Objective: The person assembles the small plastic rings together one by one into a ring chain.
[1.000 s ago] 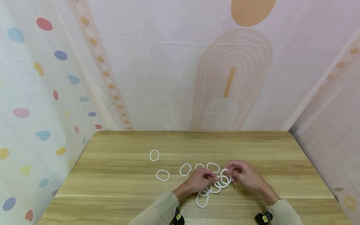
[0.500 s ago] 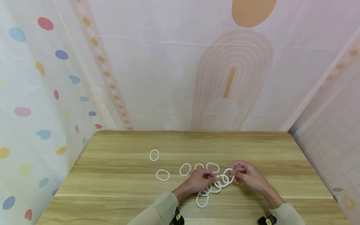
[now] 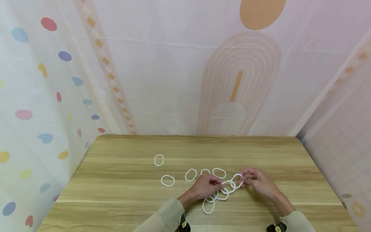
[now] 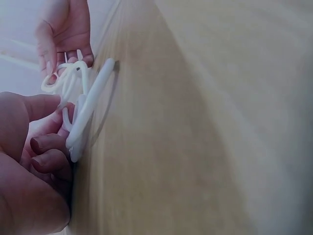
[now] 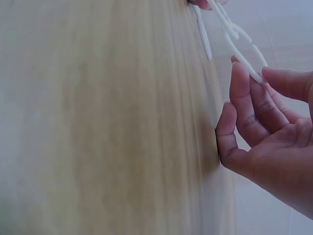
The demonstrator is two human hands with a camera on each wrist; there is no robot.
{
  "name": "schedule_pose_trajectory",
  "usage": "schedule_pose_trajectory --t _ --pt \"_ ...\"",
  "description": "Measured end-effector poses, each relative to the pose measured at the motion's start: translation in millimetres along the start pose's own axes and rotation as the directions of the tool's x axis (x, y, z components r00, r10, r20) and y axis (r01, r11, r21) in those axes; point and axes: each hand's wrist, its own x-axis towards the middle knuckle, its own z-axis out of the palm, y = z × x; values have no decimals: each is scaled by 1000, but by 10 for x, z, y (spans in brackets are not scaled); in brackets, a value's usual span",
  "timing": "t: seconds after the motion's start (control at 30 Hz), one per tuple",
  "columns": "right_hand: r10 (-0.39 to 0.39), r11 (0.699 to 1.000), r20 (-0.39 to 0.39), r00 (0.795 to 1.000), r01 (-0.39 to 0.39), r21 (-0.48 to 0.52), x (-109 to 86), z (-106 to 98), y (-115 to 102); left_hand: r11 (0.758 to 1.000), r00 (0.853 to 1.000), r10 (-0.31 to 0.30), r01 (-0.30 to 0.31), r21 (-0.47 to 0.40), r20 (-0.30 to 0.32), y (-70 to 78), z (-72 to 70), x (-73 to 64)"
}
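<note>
A short chain of white oval plastic links runs across the wooden table [image 3: 121, 193] between two hands. My left hand [image 3: 203, 187] pinches the chain near its middle between thumb and finger, partly covering it. With thumb and fingertips, my right hand [image 3: 260, 183] holds the end link [image 5: 242, 58] at the right, which slants up off the table in the right wrist view. The lowest link [image 3: 207, 213] of the chain lies flat below the left hand. In the left wrist view, a white link [image 4: 93, 105] leans just beside the left fingers.
Several loose white links lie apart on the table: one at the back left [image 3: 159, 155], another left link [image 3: 168, 186] in front of it, a tilted link [image 3: 186, 176], and a link [image 3: 219, 168] behind the left hand. A patterned cloth [image 3: 162, 80] hangs behind the table.
My right hand has moved to the right with the end link, drawing the links between the hands out into a straighter line. The left hand has stayed in place.
</note>
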Motion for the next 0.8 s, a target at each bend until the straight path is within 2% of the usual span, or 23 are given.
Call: schedule_pose_trajectory --t 0.2,0.43,0.67,0.8 --pt "-12 1000 41 999 12 -7 -12 -8 5 1000 1000 -3 3 -21 -16 16 3 -4" --pt "-29 1000 76 997 28 3 -10 -8 7 997 997 75 -75 0 -32 49 33 27" --pt "-54 999 105 993 54 3 -5 6 10 994 994 108 -109 -16 -20 78 95 52" --pt "-48 998 97 994 51 -30 7 21 -3 991 992 118 -120 -58 -32 74 134 65"
